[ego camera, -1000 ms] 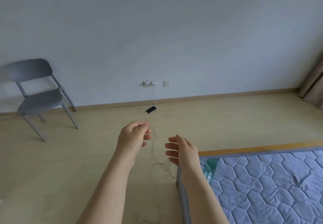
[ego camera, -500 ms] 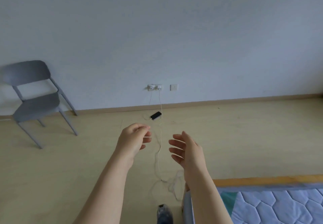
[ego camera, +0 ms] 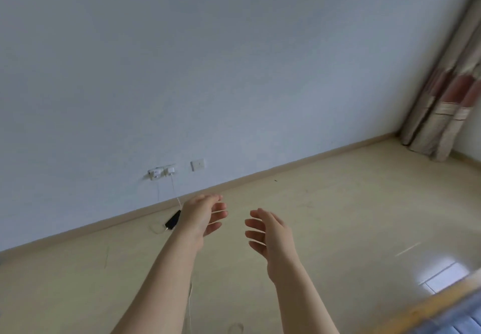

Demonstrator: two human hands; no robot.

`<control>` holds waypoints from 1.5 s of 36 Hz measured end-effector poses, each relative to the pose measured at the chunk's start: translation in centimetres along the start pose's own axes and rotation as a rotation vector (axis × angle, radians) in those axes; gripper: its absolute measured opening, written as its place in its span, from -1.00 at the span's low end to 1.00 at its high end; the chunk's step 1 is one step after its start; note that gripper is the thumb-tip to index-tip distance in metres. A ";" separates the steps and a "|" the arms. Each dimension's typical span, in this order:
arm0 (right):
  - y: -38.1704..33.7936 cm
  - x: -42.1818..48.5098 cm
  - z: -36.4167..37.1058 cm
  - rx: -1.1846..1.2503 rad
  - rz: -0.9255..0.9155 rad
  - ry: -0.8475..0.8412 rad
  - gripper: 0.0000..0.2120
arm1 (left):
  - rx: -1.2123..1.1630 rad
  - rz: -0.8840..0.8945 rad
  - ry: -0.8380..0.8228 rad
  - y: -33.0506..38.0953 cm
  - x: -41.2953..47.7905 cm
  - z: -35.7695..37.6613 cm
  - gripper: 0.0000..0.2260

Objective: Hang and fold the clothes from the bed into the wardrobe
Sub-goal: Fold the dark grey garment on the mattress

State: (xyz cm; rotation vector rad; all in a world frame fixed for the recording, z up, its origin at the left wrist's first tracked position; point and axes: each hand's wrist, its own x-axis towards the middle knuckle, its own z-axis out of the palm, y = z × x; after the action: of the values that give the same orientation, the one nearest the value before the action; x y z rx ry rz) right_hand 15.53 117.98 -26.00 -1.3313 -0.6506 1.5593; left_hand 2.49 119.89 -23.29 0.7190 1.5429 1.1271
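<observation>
We held both hands out over the floor (ego camera: 338, 216), palms turned toward each other and apart. Our left hand (ego camera: 201, 216) was open, its fingers loosely spread and gripping nothing. Our right hand (ego camera: 270, 232) was open too, fingers relaxed and slightly bent, also empty. Of the bed (ego camera: 426, 307), only a blurred corner showed at the lower right edge of the view: a wooden frame edge with blue-grey mattress behind it. We could not tell where the clothes lay. Beyond our left hand, a black phone (ego camera: 173, 220) lay on the floor near the wall (ego camera: 234, 73), with a thin white cable (ego camera: 175, 189) running down from the sockets (ego camera: 161, 172). A curtain (ego camera: 447, 94) hung in the far right corner.
</observation>
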 end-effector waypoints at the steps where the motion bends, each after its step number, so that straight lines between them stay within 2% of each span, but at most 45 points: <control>1: -0.4 1.1 -0.6 0.009 -0.003 0.035 -0.85 | 0.006 -0.011 -0.016 0.2 1.3 1.0 -0.88; 5: -1.6 5.2 -3.2 0.026 -0.032 0.159 -0.87 | 0.078 -0.022 -0.162 1.1 6.4 6.0 -0.87; 13: -4.5 14.6 -5.5 0.156 -0.107 0.466 -0.87 | 0.261 0.021 -0.575 4.1 16.3 16.6 -0.86; 17: -7.3 20.0 -4.4 0.193 -0.097 0.512 -0.86 | 0.334 0.044 -0.644 6.5 21.5 19.4 -0.85; 24: -10.6 25.0 -5.1 0.303 -0.111 0.695 -0.87 | 0.361 -0.034 -0.744 7.4 27.3 23.9 -0.84; 36: -12.5 26.3 -15.8 0.489 -0.101 0.985 -0.88 | 0.503 -0.136 -0.994 4.9 26.5 37.4 -0.84; 44: -18.8 27.4 -29.7 0.467 -0.194 1.010 -0.87 | 0.508 -0.055 -1.097 5.3 22.8 53.4 -0.83; 49: -23.2 26.2 -38.2 0.498 -0.279 1.095 -0.87 | 0.524 0.002 -1.186 5.9 18.7 62.4 -0.83; 54: -24.3 25.1 -44.6 0.557 -0.272 1.172 -0.86 | 0.529 -0.034 -1.274 4.4 15.3 69.6 -0.83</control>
State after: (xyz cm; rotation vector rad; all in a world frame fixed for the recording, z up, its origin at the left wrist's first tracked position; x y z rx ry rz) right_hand 66.62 142.38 -28.08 -1.3588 0.3180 0.4721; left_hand 64.41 155.38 -25.93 1.3855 0.6851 0.0467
